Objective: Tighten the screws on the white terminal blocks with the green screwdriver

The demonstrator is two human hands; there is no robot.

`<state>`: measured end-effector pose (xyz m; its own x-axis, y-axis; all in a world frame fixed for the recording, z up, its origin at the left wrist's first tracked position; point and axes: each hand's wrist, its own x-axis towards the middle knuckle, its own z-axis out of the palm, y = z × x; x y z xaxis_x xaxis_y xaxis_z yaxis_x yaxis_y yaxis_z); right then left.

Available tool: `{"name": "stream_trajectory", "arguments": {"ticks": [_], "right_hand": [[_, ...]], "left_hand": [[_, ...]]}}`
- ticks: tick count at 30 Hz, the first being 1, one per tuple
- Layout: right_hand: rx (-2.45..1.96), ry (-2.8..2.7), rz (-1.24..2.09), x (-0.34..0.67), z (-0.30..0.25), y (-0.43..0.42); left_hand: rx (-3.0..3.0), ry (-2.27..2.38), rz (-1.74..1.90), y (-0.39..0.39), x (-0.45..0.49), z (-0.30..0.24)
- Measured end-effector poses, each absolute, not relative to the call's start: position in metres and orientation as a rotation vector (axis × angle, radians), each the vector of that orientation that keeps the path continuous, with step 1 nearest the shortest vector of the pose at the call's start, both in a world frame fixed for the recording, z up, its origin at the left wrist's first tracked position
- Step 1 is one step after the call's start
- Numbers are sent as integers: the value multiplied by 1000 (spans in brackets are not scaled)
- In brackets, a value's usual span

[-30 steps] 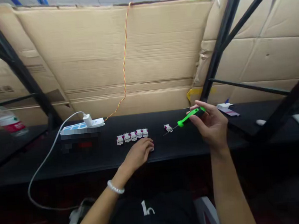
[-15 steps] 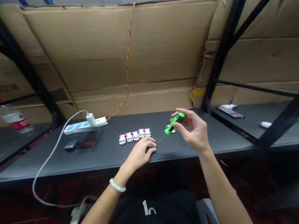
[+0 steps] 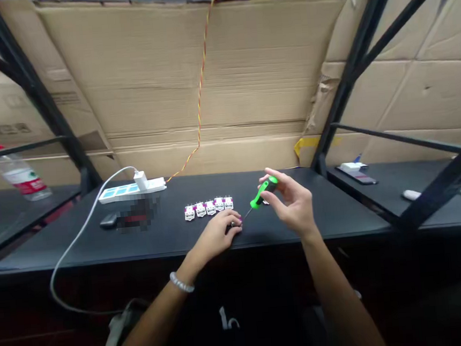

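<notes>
The right hand has drawn in, its fingers closed around a green-handled screwdriver, whose thin shaft now slants down to just beside the left hand. Those fingers curl together over a small part, mostly hidden, on the black table, while five white connectors sit in a row nearby — untouched.

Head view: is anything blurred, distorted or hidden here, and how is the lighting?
In the head view, a pixelated patch hides whatever lies in front of the power strip; the wide lens makes the black rack uprights lean; the area under the bench falls dark.
</notes>
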<state>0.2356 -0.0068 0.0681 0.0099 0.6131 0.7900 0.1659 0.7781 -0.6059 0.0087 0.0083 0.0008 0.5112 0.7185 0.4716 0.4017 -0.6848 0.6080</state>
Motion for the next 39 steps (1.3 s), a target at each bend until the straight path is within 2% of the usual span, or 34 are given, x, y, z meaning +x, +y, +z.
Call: {"name": "stream_trajectory", "arguments": {"ticks": [26, 39], "right_hand": [[-671, -1578, 340, 236, 68, -8], [-743, -1760, 59, 211, 92, -3]], "left_hand": [[2381, 913, 1035, 8, 10, -2], [2374, 916, 1040, 5, 13, -2]]}}
